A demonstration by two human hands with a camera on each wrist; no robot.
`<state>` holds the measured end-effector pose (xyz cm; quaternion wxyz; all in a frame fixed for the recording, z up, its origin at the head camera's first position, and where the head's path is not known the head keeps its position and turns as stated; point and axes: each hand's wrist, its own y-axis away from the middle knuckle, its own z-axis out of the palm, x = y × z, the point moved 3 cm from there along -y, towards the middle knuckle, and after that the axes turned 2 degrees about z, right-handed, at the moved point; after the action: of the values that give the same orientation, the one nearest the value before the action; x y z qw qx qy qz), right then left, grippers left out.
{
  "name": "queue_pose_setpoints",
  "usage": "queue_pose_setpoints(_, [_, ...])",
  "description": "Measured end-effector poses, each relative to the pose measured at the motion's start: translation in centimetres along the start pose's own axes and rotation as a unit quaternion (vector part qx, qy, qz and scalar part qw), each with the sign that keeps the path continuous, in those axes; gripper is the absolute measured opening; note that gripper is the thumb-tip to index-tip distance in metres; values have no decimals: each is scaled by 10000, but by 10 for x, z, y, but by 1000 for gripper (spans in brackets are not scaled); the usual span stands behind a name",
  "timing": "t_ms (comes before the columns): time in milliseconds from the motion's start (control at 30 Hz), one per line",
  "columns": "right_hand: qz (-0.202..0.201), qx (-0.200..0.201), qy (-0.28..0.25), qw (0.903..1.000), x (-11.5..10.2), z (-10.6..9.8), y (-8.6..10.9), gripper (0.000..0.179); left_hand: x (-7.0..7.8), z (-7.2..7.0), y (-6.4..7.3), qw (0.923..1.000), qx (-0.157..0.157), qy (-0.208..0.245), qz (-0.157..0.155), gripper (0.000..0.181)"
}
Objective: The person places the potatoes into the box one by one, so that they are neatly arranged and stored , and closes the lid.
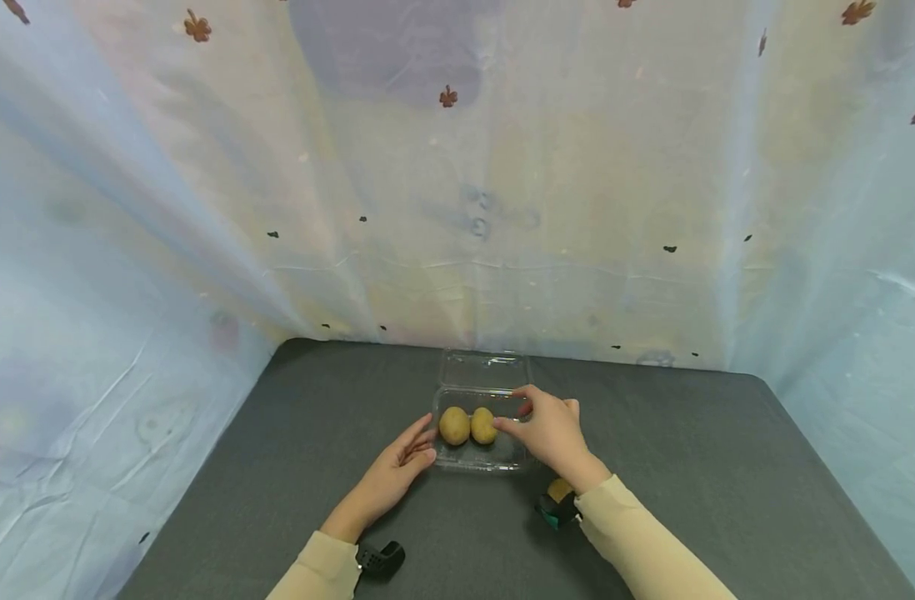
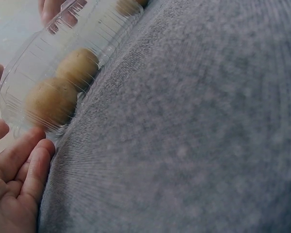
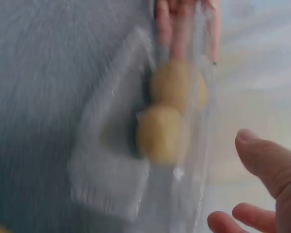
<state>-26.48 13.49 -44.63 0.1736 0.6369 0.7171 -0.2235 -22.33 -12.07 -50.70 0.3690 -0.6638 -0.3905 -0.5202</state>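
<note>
Head view shows your right hand point(image 1: 551, 427) at the right side of a clear container point(image 1: 457, 461), thumb and fingers parted and gripping nothing. Its thumb tip meets the outline of the right potato point(image 1: 483, 426), but whether the two touch, you cannot tell. Your right wrist view is badly blurred and cuts that hand off at the frame edge; the gap between thumb and fingers shows plainly all the same. Your left hand point(image 1: 386, 477) lies with fingers extended and loosely spread, their tips at the container's left wall, holding nothing; the left wrist view crops much of it.

Both potatoes sit inside the container, side by side, the left potato point(image 1: 454, 426) a little larger in your head view. They are rounded and yellow-brown, with faint specks on the skin; ridged plastic streaks them in the left wrist view. The clear lid point(image 1: 485, 369) stands folded back on the far side, its outline hard to make out. A third potato point(image 1: 559, 489) lies outside, near your right wrist, partly covered by the black wrist device point(image 1: 557, 508). Beneath everything is the dark grey table point(image 1: 697, 467), with a pale patterned cloth point(image 1: 562, 167) hanging behind.
</note>
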Motion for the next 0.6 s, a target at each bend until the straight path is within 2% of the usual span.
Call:
queue_pose_setpoints(267, [-5, 86, -439, 9990, 35, -28, 9, 66, 0, 0, 0, 9999, 18, 94, -89, 64])
queue_pose_setpoints(600, [182, 16, -481, 9987, 67, -36, 22, 70, 2, 0, 0, 9999, -12, 83, -61, 63])
